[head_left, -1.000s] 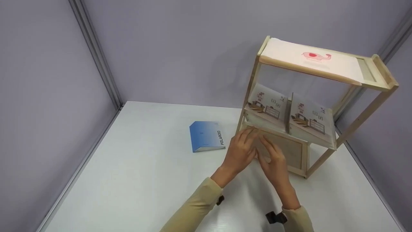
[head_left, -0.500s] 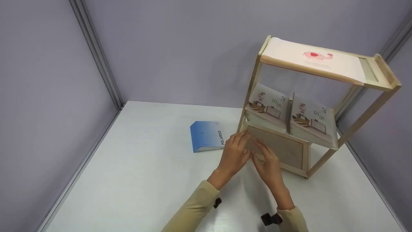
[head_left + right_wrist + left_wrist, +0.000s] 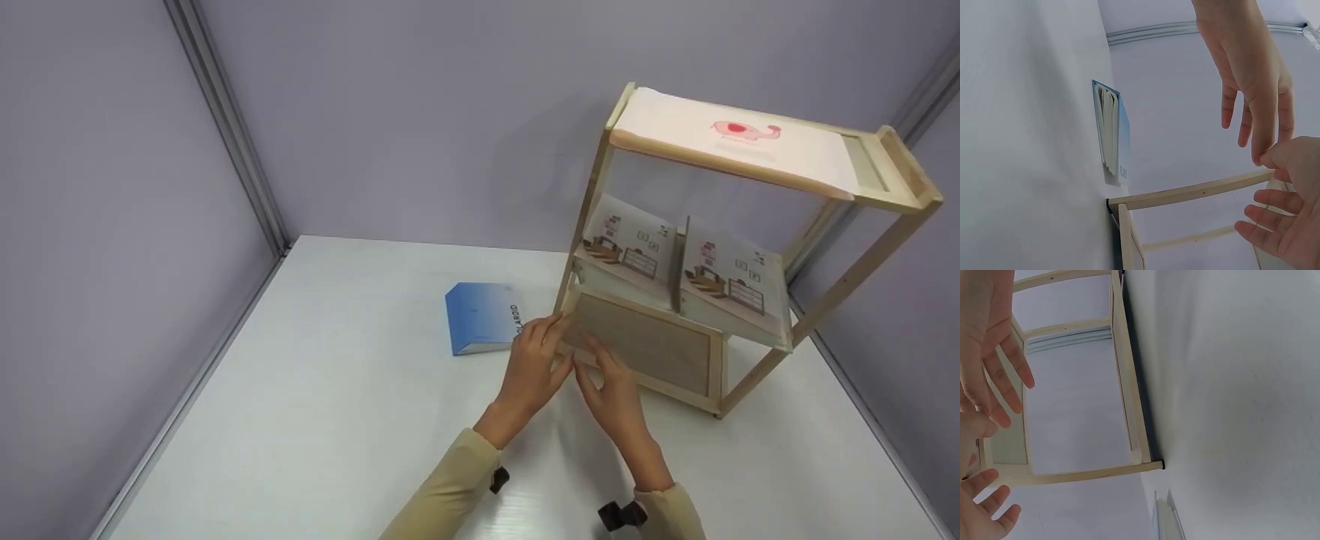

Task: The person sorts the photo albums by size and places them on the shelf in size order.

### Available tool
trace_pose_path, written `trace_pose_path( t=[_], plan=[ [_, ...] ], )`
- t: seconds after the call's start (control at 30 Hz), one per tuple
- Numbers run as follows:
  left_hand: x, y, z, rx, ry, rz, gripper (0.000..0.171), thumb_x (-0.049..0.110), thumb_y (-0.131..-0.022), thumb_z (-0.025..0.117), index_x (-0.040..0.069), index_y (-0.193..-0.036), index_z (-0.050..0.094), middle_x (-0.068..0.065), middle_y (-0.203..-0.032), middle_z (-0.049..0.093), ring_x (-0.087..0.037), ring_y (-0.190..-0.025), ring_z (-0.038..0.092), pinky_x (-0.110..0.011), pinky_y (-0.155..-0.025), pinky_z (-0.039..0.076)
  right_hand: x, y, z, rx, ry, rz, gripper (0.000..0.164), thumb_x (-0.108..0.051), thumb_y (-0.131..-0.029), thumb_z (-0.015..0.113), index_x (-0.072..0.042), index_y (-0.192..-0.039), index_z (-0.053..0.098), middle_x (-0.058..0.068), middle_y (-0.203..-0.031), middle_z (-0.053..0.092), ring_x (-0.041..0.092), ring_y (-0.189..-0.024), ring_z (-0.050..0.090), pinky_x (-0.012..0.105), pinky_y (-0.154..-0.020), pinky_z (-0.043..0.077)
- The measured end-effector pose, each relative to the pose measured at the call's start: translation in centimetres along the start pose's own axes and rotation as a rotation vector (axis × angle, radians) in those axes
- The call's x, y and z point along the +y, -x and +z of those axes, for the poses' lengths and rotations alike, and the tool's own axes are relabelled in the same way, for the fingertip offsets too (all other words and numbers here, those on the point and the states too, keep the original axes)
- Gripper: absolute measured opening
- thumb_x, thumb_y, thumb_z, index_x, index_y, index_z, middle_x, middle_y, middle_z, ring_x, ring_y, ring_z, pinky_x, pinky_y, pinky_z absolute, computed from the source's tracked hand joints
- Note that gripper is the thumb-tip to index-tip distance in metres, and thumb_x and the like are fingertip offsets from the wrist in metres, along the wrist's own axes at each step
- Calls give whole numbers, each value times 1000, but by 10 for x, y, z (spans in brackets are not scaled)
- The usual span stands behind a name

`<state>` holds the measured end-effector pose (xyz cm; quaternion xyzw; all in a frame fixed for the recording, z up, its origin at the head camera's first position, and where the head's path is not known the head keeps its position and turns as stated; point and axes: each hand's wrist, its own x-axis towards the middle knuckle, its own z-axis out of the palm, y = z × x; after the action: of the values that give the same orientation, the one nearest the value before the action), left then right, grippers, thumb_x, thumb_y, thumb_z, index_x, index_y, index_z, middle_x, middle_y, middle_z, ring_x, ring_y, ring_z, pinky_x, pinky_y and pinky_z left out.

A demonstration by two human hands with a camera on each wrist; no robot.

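My left hand point(image 3: 529, 371) and right hand point(image 3: 613, 394) hover before the wooden rack's point(image 3: 709, 322) lower left corner, holding nothing. Fingers are loosely bent and spread; the two thumbs seem to meet at their tips. In the right wrist view the left hand point(image 3: 1252, 67) comes from the top, the right hand point(image 3: 1297, 211) from the lower right. The rack carries two slanted printed panels point(image 3: 626, 244) on its middle level and a white cloth with a red elephant point(image 3: 742, 154) on top. To the left hand's left lies a blue album point(image 3: 480, 315) marked POLAROID, flat.
The white table point(image 3: 337, 420) runs up to grey-lilac walls point(image 3: 412, 127) behind and at both sides. A metal corner profile point(image 3: 225, 120) stands at the back left. Below the slanted panels, a framed beige panel point(image 3: 652, 345) closes the rack's front.
Both hands have drawn back from the rack, moving down and left together. The thumbs stay close. Rack and album stay where they were; the view has shifted slightly.
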<state>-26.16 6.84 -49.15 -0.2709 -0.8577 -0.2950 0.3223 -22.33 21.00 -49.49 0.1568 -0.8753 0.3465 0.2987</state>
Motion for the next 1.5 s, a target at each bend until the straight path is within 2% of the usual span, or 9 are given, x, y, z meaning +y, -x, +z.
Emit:
trace_pose_path(
  t=[0.2,0.37,0.73,1.1,1.5],
  plan=[
    [-6,7,1,-4,22,-33,58,19,-84,68,15,-137,46,-1,-133,49,-19,-117,47,-39,-91,46,-2,0,8,2,8,2,40,-7,-85,65,-2,-124,56,17,-118,60,32,-110,58,46,-89,48],
    [-11,12,-1,-11,23,-50,60,21,-84,68,16,-138,43,-1,-133,49,-20,-117,46,-40,-93,45,-2,1,12,-13,-1,24,44,-10,-86,65,-4,-128,54,16,-123,58,33,-114,54,48,-91,47],
    [-19,19,-2,-33,4,-93,63,25,-84,69,19,-140,41,-2,-132,50,-21,-118,47,-40,-93,45,-1,2,22,-36,-11,27,48,-12,-86,67,-12,-131,53,13,-123,59,28,-111,57,43,-81,52],
    [-28,26,-3,-30,-14,-122,62,30,-84,68,17,-139,42,-2,-131,52,-20,-118,47,-39,-96,43,0,4,32,-77,-4,65,46,-14,-87,66,-8,-131,53,13,-125,58,27,-110,57,40,-79,53],
    [-37,33,-2,-43,3,-148,62,29,-84,69,16,-139,42,-3,-130,52,-22,-118,46,-41,-96,42,1,7,41,-93,-35,15,45,-17,-88,65,-7,-130,53,9,-125,57,27,-113,56,41,-79,53]
  ],
)
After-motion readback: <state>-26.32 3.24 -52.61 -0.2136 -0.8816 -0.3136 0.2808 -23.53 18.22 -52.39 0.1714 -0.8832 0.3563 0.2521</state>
